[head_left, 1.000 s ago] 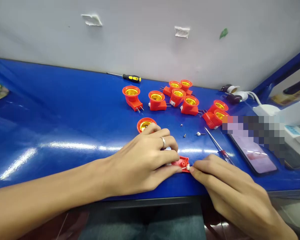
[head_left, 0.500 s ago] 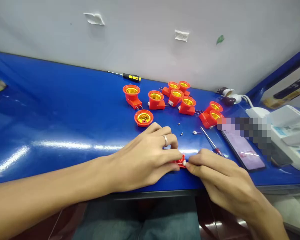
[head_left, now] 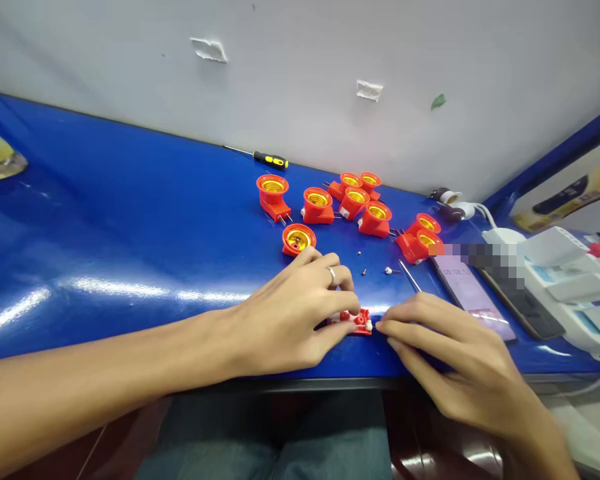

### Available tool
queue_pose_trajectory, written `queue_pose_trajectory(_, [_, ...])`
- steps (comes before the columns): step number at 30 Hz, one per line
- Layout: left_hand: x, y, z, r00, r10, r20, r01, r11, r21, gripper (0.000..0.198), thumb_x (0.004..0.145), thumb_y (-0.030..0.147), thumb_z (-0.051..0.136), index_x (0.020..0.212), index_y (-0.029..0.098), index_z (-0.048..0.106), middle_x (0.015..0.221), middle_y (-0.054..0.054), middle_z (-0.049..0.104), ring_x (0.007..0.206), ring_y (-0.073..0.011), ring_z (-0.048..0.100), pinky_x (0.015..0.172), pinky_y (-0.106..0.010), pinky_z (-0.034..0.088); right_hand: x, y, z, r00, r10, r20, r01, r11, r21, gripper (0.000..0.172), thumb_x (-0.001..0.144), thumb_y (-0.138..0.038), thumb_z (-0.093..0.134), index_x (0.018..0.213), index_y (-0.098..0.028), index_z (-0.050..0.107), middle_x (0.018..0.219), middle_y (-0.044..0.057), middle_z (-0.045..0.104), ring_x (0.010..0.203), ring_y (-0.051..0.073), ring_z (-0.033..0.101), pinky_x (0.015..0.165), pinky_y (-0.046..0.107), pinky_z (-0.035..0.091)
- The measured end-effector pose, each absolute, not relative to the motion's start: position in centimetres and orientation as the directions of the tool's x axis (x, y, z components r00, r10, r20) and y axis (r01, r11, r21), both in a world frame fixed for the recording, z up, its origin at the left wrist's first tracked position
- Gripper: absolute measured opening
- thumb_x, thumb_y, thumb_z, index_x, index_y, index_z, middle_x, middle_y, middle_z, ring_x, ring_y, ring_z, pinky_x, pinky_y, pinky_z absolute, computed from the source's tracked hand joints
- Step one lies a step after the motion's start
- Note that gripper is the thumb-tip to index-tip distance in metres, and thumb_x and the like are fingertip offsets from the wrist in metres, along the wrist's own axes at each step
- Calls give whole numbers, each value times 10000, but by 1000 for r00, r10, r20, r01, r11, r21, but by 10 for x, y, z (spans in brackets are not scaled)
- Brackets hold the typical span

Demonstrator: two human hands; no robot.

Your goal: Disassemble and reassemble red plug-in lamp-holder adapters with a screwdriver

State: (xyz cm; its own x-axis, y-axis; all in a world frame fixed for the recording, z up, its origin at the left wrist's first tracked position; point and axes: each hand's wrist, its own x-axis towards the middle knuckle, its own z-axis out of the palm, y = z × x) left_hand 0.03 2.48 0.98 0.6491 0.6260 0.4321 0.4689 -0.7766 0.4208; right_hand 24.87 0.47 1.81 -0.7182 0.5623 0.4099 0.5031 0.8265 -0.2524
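Red plastic socket housing (head_left: 356, 322) lies at the bench's near edge, lower centre, held in a narrow grip by the left hand (head_left: 280, 320), whose curled fingers cover its left end. Right hand (head_left: 455, 353): fingertips (head_left: 380, 325) have just eased off the white insert (head_left: 369, 325) and rest just beside it, closed narrowly; whether they pinch anything cannot be told. Beyond lie small screws (head_left: 363, 272), a thin screwdriver (head_left: 410, 275), a loose brass-lined lamp holder (head_left: 299, 240), grouped red lamp holders (head_left: 317, 205) on the blue bench (head_left: 130, 200), and a phone (head_left: 467, 293) at right.

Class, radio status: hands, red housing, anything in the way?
Left hand gripping red plastic housing; right hand at its end. Screwdriver shaft beside right hand.
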Motion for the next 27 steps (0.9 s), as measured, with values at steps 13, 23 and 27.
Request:
queue_pose_trajectory(13, [-6, 23, 11, 593, 581, 558, 486, -810, 327, 181, 939, 166, 532, 967, 162, 711, 939, -64, 668, 882, -185, 554, 847, -361, 397, 265, 71, 16, -671, 627, 396, 712, 695, 105, 138, 960, -209, 557, 1025, -184, 677, 1022, 74, 678, 950, 223, 643, 826, 365, 492])
queue_pose_trajectory(23, [-9, 22, 14, 555, 535, 636, 525, -819, 231, 210, 914, 114, 493, 911, 158, 698, 879, -72, 661, 833, -185, 541, 832, -370, 426, 256, 51, 23, -546, 646, 533, 732, 678, -72, 56, 929, -198, 613, 972, -191, 649, 840, 14, 714, 680, 136, 655, 642, 259, 502])
queue_pose_trajectory(27, [-10, 24, 13, 528, 527, 666, 544, -812, 211, 201, 910, 104, 500, 915, 162, 693, 872, -67, 662, 844, -188, 537, 838, -379, 419, 256, 46, 24, -590, 650, 480, 680, 720, -139, 68, 925, -181, 609, 932, -197, 674, 878, 23, 714, 730, 130, 661, 671, 249, 521])
